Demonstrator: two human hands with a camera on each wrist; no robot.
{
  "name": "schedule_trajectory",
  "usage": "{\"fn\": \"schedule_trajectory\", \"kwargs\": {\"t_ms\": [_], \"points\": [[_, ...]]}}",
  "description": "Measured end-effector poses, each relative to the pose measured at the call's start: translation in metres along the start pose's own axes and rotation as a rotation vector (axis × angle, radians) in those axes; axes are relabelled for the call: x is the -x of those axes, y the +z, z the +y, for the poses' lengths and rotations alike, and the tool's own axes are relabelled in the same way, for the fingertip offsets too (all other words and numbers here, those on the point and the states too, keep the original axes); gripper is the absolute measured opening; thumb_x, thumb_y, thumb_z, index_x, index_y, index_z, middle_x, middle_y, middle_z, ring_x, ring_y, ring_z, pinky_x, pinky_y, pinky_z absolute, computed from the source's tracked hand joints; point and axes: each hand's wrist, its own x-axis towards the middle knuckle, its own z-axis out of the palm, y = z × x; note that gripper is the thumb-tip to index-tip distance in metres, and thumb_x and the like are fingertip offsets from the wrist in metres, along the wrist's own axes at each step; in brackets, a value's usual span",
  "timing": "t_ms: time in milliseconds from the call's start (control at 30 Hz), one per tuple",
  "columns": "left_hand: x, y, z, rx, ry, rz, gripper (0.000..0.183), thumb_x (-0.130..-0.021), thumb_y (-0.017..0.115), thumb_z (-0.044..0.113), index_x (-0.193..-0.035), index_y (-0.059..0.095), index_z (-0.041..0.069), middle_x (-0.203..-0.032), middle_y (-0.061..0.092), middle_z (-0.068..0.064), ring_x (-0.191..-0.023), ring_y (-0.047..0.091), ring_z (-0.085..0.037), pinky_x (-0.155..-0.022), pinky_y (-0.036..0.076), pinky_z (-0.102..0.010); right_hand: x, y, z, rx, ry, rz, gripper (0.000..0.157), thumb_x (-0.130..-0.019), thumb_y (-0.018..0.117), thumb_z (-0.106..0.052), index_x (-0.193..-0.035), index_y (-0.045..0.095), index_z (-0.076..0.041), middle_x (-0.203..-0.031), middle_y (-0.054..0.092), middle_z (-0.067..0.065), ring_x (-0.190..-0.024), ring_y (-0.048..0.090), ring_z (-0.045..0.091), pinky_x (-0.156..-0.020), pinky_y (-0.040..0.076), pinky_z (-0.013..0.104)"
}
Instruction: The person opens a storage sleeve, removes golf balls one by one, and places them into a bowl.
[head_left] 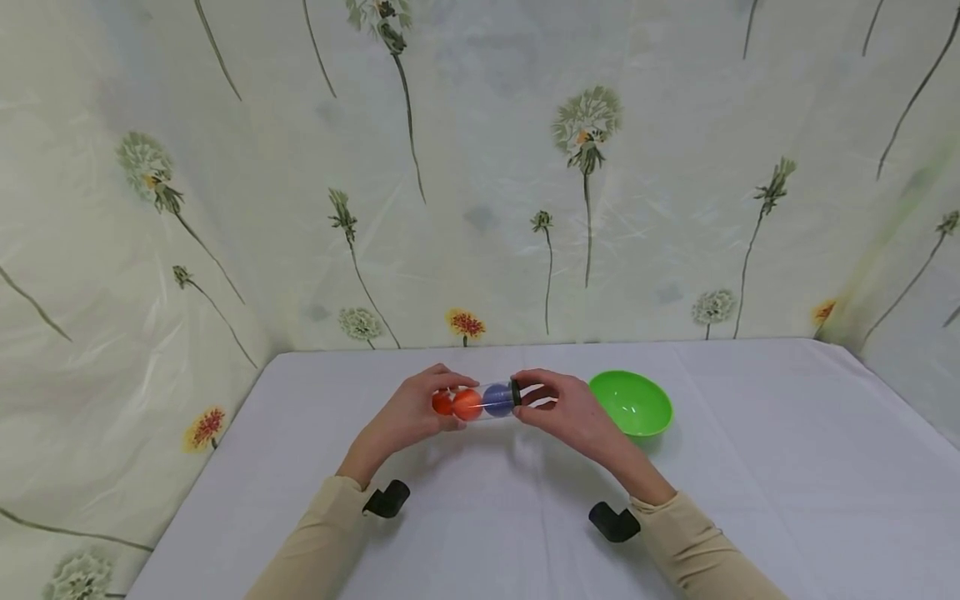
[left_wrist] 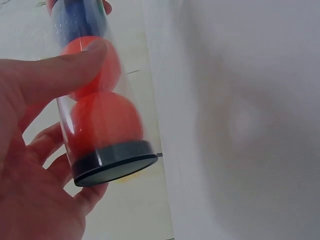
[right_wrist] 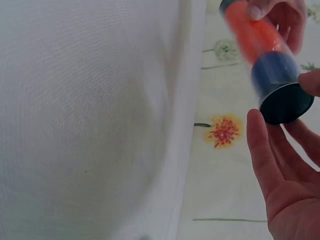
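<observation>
Between the two hands a clear tube of balls [head_left: 483, 402] is held sideways above the table. Inside sit two orange-red balls [left_wrist: 106, 122] and one blue ball [head_left: 498, 400]. Black caps close both ends; the left one [left_wrist: 115, 162] shows below the thumb in the left wrist view. My left hand [head_left: 420, 406] grips the tube's body around the orange-red balls, thumb across its side. At the other end, my right hand [head_left: 562, 410] pinches the black cap [right_wrist: 286, 104] beside the blue ball with thumb and fingertips.
A bright green bowl [head_left: 632, 403] stands on the table just beyond the right hand. White cloth covers the table [head_left: 765, 467]. Behind it hangs a flower-patterned sheet [head_left: 480, 167]. Black wrist mounts [head_left: 615, 522] project from both sleeves.
</observation>
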Motion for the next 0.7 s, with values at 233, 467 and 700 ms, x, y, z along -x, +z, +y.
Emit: {"fn": "schedule_trajectory", "kwargs": {"t_ms": [233, 467, 700], "points": [[-0.001, 0.001, -0.004, 0.006, 0.01, 0.002, 0.05, -0.074, 0.086, 0.006, -0.12, 0.07, 0.014, -0.102, 0.057, 0.005, -0.096, 0.053, -0.016, -0.081, 0.048, -0.035, -0.002, 0.002, -0.004, 0.05, 0.035, 0.007, 0.039, -0.082, 0.072, -0.015, -0.12, 0.066, -0.011, -0.11, 0.067, -0.001, -0.096, 0.066, 0.017, -0.076, 0.055, 0.034], [0.001, 0.001, -0.008, 0.039, 0.004, 0.007, 0.049, -0.073, 0.086, 0.007, -0.118, 0.071, 0.017, -0.099, 0.057, 0.006, -0.094, 0.053, -0.016, -0.08, 0.048, -0.036, -0.005, 0.006, -0.007, 0.084, 0.057, 0.024, 0.036, -0.079, 0.072, -0.015, -0.114, 0.067, -0.013, -0.106, 0.067, -0.001, -0.092, 0.066, 0.017, -0.073, 0.054, 0.033], [0.0, 0.001, -0.007, 0.024, 0.011, 0.003, 0.048, -0.073, 0.086, 0.007, -0.119, 0.071, 0.016, -0.103, 0.058, 0.005, -0.095, 0.054, -0.015, -0.083, 0.048, -0.036, -0.006, 0.01, -0.006, 0.107, 0.067, 0.057, 0.037, -0.077, 0.074, -0.014, -0.113, 0.067, -0.011, -0.104, 0.067, -0.001, -0.09, 0.066, 0.014, -0.072, 0.054, 0.032]]}}
